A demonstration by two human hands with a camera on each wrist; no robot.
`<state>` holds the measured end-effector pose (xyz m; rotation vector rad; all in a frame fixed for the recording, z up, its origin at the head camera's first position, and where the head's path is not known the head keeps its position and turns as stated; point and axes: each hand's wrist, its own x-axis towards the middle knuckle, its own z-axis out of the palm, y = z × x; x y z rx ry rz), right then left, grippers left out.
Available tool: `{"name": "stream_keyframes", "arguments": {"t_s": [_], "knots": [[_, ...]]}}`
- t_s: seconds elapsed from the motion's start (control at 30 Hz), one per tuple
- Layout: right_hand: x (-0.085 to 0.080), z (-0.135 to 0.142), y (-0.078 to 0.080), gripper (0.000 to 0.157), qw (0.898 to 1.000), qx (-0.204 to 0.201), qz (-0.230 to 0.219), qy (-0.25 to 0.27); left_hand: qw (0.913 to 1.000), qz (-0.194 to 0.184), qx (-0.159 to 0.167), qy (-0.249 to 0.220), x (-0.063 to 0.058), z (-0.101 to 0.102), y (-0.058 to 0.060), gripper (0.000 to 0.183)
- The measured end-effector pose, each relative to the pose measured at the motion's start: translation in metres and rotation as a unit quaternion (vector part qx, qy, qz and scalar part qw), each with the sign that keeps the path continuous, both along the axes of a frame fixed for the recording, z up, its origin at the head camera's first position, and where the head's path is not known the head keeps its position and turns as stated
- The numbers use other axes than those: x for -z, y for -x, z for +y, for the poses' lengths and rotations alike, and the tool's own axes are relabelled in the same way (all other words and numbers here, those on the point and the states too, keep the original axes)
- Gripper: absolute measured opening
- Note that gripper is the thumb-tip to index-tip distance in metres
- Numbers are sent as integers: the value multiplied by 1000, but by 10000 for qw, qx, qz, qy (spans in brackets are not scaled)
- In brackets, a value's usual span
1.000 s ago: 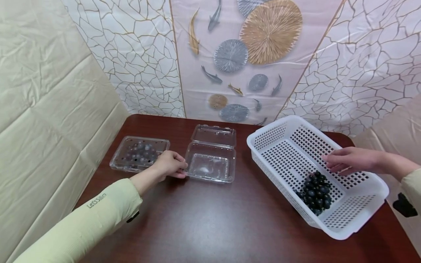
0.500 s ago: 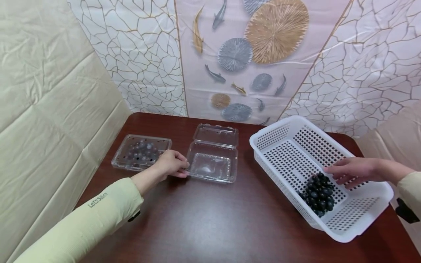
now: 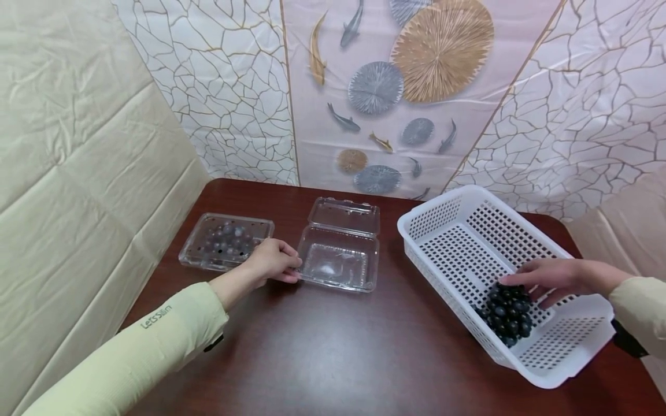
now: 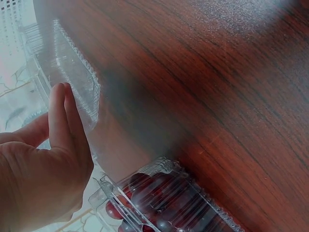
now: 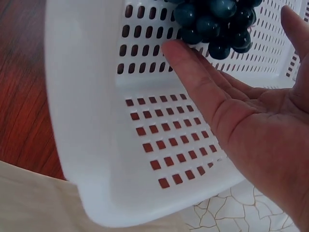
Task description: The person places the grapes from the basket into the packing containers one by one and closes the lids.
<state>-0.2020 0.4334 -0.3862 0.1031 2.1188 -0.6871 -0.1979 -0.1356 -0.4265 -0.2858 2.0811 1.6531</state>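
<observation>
Since a second ago, the right hand (image 3: 562, 276) has come down from above the basket (image 3: 572, 344) to the dark grapes (image 3: 507, 315). Its thumb now lies at the top of the bunch, where the earlier picture showed a clear gap. The hand is wide — in the right wrist view the thumb stands well apart from the fingers, whose tips reach the edge of the bunch; whether they touch it, I cannot tell. The grapes lie on the basket floor, against the long side nearer the left hand.

The left hand (image 3: 273, 261) has stayed where it was, narrow, pinching the near left corner of the open box (image 3: 338, 263). That clear box is still bare inside, its lid (image 3: 346, 216) folded back on the table (image 3: 333, 346). The closed box (image 3: 262, 228) with grapes inside — beyond the left wrist — sits as before, just beside the open one.
</observation>
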Motion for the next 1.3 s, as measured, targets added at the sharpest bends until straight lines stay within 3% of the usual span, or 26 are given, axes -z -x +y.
{"name": "stream_keyframes", "arguments": {"t_s": [0.3, 0.6, 0.83, 1.1, 1.3], "knots": [[2, -12, -1, 84, 9993, -274, 154, -194, 10000, 26, 59, 7, 2, 2, 0, 17], [0, -11, -6, 83, 9982, -255, 358, -414, 9999, 34, 81, -64, 3, 2, 1, 18], [-1, -19, -14, 65, 9986, -175, 231, -447, 9999, 7, 89, -70, 3, 1, 0, 17], [3, -31, -10, 82, 9968, -360, 313, -639, 10000, -44, 79, -42, 3, 0, -3, 18], [7, -42, -9, 77, 9952, -363, 518, -751, 9999, -32, 70, -70, 3, 0, -3, 18]]}}
